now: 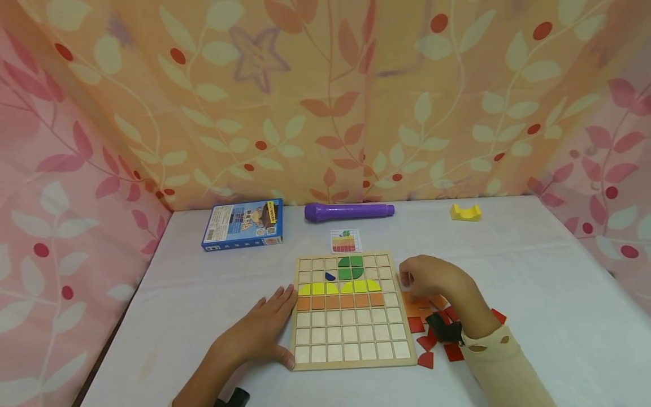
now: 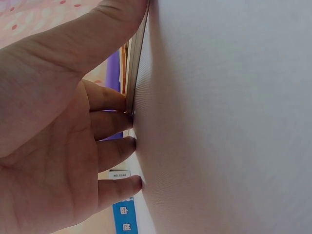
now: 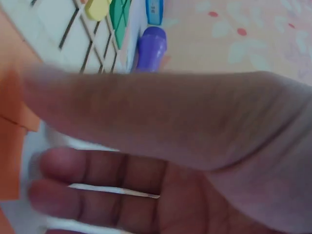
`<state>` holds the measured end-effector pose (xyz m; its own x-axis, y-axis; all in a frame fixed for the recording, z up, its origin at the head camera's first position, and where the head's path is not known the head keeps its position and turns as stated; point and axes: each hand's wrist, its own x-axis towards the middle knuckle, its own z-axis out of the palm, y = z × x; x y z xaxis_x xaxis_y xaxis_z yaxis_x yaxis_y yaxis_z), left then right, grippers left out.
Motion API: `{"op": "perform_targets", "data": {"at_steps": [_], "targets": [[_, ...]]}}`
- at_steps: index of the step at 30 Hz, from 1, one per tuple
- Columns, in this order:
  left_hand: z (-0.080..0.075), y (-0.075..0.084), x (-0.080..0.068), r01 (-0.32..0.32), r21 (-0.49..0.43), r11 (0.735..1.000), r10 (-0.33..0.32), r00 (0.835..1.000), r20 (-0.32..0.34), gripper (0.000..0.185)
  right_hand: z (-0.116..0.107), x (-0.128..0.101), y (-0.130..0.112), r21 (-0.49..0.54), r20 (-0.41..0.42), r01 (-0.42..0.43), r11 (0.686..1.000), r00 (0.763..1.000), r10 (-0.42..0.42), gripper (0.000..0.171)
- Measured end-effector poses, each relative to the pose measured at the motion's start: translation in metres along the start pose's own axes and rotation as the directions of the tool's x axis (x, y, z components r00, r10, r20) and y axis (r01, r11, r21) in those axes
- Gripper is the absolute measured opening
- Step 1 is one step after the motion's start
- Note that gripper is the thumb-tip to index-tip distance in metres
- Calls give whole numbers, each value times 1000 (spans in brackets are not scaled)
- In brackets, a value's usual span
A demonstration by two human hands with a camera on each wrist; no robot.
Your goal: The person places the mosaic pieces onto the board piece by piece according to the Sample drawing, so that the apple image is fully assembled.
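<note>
A wooden grid board [image 1: 351, 333] lies on the white table. Green pieces [image 1: 351, 268], a small dark blue piece [image 1: 330, 276], a row of yellow pieces [image 1: 317, 288] and a row of orange squares [image 1: 332, 301] sit in its upper cells. My left hand [image 1: 256, 330] rests flat, fingers and thumb spread along the board's left edge. Beside the board's right edge is my right hand [image 1: 432, 276], over loose orange squares [image 1: 414, 305]. In the right wrist view its thumb and fingers stand apart near orange squares [image 3: 10, 161], with no piece visible between them.
Loose red pieces [image 1: 454, 353] lie right of the board, partly under the right wrist. A small pattern card [image 1: 346, 241] lies behind the board. Farther back are a blue box [image 1: 243, 224], a purple microphone-shaped tube [image 1: 351, 212] and a yellow holder [image 1: 465, 213], before a curtain.
</note>
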<state>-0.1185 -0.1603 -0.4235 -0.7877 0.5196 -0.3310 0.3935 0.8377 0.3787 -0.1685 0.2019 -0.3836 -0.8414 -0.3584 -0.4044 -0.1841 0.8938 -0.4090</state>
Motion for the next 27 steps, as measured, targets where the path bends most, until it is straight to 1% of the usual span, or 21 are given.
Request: {"op": "perform_targets", "data": {"at_steps": [2, 5, 14, 18, 22, 24, 27], "targets": [[0, 0, 0, 3, -3, 1000, -3, 1000, 2, 133, 1, 0, 2, 9, 24, -33, 999, 999, 33, 23], [1, -1, 0, 3, -11, 1000, -3, 1000, -1, 132, 3, 1, 3, 21, 36, -35, 999, 999, 34, 26], [1, -2, -1, -32, -1, 999, 32, 999, -13, 131, -1, 1, 5, 35, 47, -36, 999, 998, 34, 21], [0, -1, -1, -34, 5, 999, 34, 999, -17, 131, -7, -1, 7, 32, 41, 24, 999, 999, -25, 20], [-1, -1, -2, -40, 9, 999, 40, 999, -17, 130, -12, -4, 6, 25, 0, 97, 995, 995, -97, 20], [-1, -1, -2, -42, 10, 999, 42, 999, -17, 130, -12, -4, 0, 39, -15, 117, 992, 993, -117, 21], [-1, -1, -2, -39, 10, 999, 39, 999, -15, 130, -6, -2, -15, 70, -6, 157, 985, 988, -157, 21]]}}
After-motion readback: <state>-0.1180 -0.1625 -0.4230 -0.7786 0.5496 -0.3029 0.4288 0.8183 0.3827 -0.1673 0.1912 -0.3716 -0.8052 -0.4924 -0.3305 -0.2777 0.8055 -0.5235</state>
